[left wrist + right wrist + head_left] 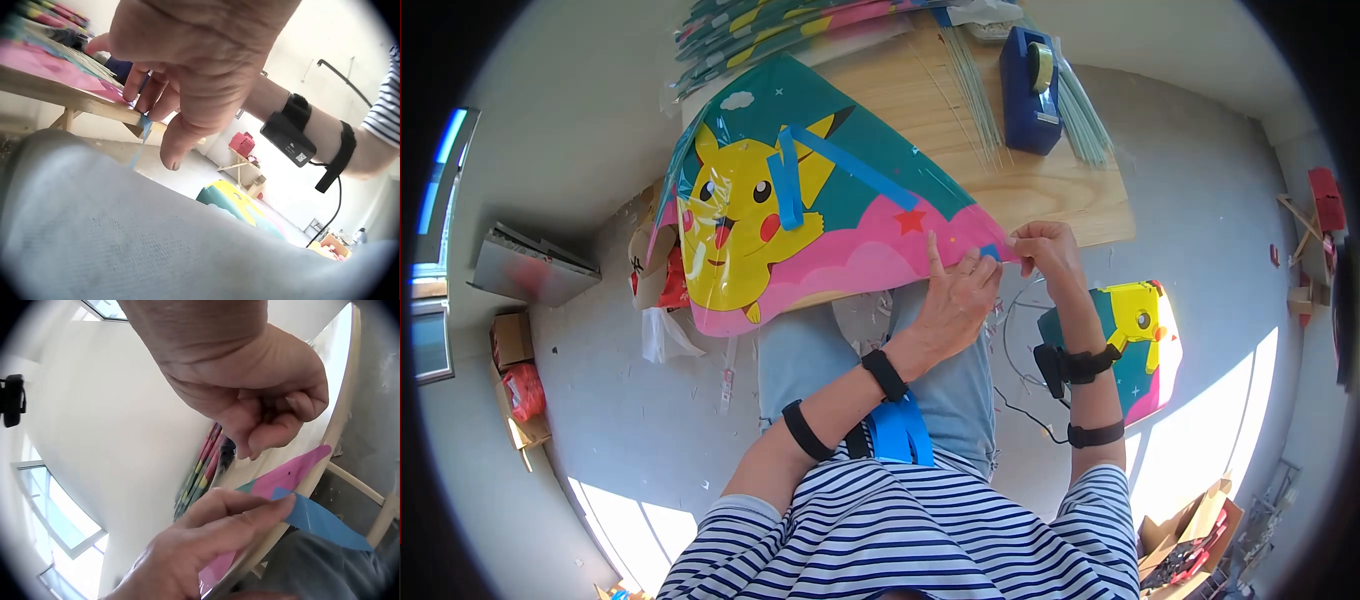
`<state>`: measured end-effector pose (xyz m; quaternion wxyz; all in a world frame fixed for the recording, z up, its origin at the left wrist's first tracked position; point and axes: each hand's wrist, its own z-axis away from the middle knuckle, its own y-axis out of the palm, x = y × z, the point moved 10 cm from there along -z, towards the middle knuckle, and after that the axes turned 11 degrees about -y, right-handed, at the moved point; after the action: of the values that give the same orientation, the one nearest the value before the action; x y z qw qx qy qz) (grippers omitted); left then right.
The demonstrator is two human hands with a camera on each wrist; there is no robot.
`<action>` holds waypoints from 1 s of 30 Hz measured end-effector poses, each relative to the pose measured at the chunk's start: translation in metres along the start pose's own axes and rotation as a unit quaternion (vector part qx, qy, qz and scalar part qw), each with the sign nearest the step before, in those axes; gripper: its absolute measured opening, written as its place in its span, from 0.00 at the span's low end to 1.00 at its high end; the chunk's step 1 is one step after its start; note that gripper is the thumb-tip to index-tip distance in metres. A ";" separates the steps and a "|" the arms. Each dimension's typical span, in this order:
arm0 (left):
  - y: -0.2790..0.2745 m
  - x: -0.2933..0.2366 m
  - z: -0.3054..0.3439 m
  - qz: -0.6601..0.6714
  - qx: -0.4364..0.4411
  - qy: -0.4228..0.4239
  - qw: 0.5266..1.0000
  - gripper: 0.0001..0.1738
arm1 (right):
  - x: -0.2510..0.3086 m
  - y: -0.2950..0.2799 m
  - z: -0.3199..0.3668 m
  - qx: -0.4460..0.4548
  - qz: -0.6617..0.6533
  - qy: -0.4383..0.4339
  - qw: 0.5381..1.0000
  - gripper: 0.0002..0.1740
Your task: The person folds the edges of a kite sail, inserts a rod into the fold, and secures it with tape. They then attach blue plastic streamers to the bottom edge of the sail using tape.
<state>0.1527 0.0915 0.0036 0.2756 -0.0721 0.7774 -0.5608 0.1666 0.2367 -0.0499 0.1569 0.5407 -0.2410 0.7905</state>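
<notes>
A pink, teal and yellow kite sheet (pixel 850 262) with a printed character lies across the table's front edge. In the head view, my left hand (pixel 958 305) presses near its right corner, over a blue strip (pixel 990 251). The right wrist view shows that strip (pixel 328 525) hanging past the edge, my left fingers (pixel 265 515) on it. My left thumb (pixel 181 140) stands apart from the other fingers. My right hand (pixel 1050 255) is by the corner tip; its fingers (pixel 275 431) are curled, with nothing visible between them. Another blue ribbon (pixel 855 165) lies on the sheet.
A blue tape dispenser (pixel 1030 95) and thin pale sticks (pixel 1085 115) are at the table's back right. Stacked kite sheets (pixel 740 40) lie at the back left. Blue ribbons (pixel 900 430) rest at the person's waist. Another printed sheet (pixel 1145 335) is low at the right.
</notes>
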 end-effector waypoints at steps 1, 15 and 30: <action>-0.001 0.000 0.000 0.004 -0.002 -0.002 1.000 0.31 | -0.001 0.005 0.001 0.001 -0.001 0.001 1.000 0.06; -0.004 0.002 0.002 0.021 -0.014 -0.007 1.000 0.21 | -0.009 0.018 0.007 -0.062 0.080 -0.003 0.995 0.12; -0.002 0.000 0.005 -0.018 -0.017 0.006 1.000 0.22 | -0.005 0.001 0.005 -0.036 0.063 -0.009 0.997 0.08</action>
<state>0.1546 0.0867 0.0038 0.2593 -0.0874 0.7871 -0.5528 0.1717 0.2329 -0.0535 0.1246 0.5253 -0.3043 0.7848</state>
